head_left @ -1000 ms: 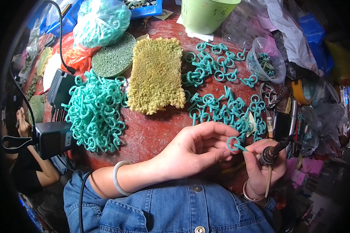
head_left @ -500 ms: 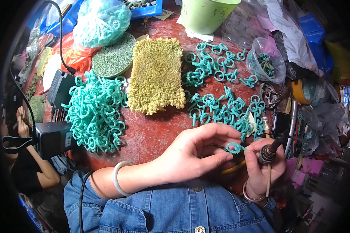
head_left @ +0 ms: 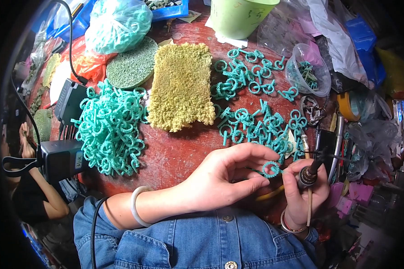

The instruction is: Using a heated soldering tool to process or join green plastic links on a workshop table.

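"Over the red desk [head_left: 177,154], why was the teal ring [head_left: 270,175] held so?"

"The right hand [head_left: 318,190] pinched its stem [head_left: 281,171], presumably leaving the ring uncovered; the left hand [head_left: 229,177] curved beside it, thumb and forefinger spread."

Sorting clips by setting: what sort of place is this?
Looks like a small craft workshop or hand-assembly bench: a big pile of teal ringed pieces on a worn red table, and a single teal piece pinched by the right hand.

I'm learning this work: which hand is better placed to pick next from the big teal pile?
Probably the left hand: nearer the teal pile, while the right hand grips a dark tool.
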A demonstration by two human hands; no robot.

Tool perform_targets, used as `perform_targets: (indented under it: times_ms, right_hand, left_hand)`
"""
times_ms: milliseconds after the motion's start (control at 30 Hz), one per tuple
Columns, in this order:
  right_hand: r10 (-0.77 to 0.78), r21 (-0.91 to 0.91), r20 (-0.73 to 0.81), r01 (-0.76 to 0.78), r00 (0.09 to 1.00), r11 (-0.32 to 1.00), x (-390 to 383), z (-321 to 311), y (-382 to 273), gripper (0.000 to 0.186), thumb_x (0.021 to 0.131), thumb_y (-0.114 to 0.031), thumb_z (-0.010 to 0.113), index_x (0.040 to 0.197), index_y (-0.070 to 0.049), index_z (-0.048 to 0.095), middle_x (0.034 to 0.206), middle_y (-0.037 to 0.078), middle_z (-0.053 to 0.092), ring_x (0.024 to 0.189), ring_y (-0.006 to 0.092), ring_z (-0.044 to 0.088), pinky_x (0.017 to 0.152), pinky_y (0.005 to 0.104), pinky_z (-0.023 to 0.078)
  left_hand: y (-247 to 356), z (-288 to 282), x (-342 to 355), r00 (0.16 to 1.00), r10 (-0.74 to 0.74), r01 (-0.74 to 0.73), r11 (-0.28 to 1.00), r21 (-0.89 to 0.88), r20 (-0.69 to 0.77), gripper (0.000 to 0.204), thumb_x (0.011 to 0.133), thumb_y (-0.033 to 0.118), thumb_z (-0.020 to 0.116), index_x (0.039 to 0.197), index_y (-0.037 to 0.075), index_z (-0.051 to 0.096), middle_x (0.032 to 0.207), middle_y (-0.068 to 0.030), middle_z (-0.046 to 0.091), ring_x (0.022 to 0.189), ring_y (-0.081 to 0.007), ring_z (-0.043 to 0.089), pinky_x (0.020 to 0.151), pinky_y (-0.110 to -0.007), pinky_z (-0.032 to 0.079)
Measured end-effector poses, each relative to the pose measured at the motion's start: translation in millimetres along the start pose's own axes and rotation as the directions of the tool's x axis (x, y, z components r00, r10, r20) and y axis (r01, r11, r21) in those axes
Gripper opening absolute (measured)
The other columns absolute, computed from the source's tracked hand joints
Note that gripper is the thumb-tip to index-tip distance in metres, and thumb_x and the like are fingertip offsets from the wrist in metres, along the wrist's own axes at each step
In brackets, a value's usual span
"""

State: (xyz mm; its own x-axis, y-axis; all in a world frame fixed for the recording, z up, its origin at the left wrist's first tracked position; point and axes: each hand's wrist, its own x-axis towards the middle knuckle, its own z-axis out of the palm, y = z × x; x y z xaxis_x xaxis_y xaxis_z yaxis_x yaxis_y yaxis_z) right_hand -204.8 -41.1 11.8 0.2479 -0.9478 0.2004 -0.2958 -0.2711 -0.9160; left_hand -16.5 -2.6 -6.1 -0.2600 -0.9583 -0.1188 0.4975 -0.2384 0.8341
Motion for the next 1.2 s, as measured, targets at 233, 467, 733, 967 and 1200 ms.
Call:
perform_targets:
  times_ms: [233,467,733,967,1200]
  right_hand:
    - [-0.023,-0.012,0.088,0.024,0.996,1.0,-1,-8,5,0.034,0.07,0.005,0.072,0.096,-0.001,0.051,0.091,0.009,0.058,0.081,0.0146,0.06,0.072,0.0264,0.049]
    - [0.009,-0.007,0.086,-0.009,0.996,1.0,0,-6,1,0.03,0.07,0.003,0.073,0.093,-0.001,0.054,0.087,0.008,0.059,0.079,0.0131,0.059,0.07,0.0252,0.048]
    - [0.001,-0.075,-0.155,-0.013,0.988,0.997,12,4,-3,0.011,0.085,-0.001,0.061,0.095,0.0,0.056,0.077,0.005,0.062,0.072,0.0122,0.061,0.068,0.0236,0.046]
    - [0.15,-0.163,0.14,-0.126,0.979,0.978,15,2,1,0.026,0.071,-0.001,0.075,0.09,-0.002,0.057,0.078,0.0,0.065,0.056,-0.002,0.048,0.048,0.0141,0.034]
    - [0.184,-0.148,0.242,-0.151,0.953,0.977,11,0,-1,0.032,0.067,0.002,0.076,0.091,-0.001,0.055,0.078,0.001,0.065,0.059,-0.0014,0.05,0.049,0.0135,0.036]
  left_hand:
    - [1,1,0,1.0,0.008,-0.009,0.999,-0.032,-0.029,0.038,0.084,-0.004,0.059,0.121,-0.001,0.05,0.11,-0.0075,0.058,0.105,-0.0136,0.055,0.092,-0.029,0.046]
    - [2,2,0,0.999,0.004,-0.008,0.997,-0.074,-0.048,0.033,0.085,-0.001,0.06,0.116,-0.001,0.053,0.103,-0.0056,0.06,0.101,-0.0117,0.056,0.09,-0.028,0.047]
    - [10,-3,2,0.982,-0.036,-0.031,0.936,-0.35,-0.184,0.017,0.089,0.008,0.054,0.104,0.003,0.048,0.093,-0.0092,0.057,0.076,-0.014,0.056,0.06,-0.025,0.047]
    - [16,-3,-3,0.931,-0.238,0.112,0.908,-0.405,-0.277,0.012,0.09,0.018,0.058,0.089,0.009,0.052,0.074,0.0005,0.055,0.056,-0.0035,0.046,0.047,-0.016,0.034]
    - [12,-4,-3,0.933,-0.228,0.163,0.957,-0.24,-0.279,0.009,0.088,0.015,0.06,0.09,0.009,0.054,0.076,0.001,0.058,0.058,-0.0025,0.047,0.048,-0.015,0.035]
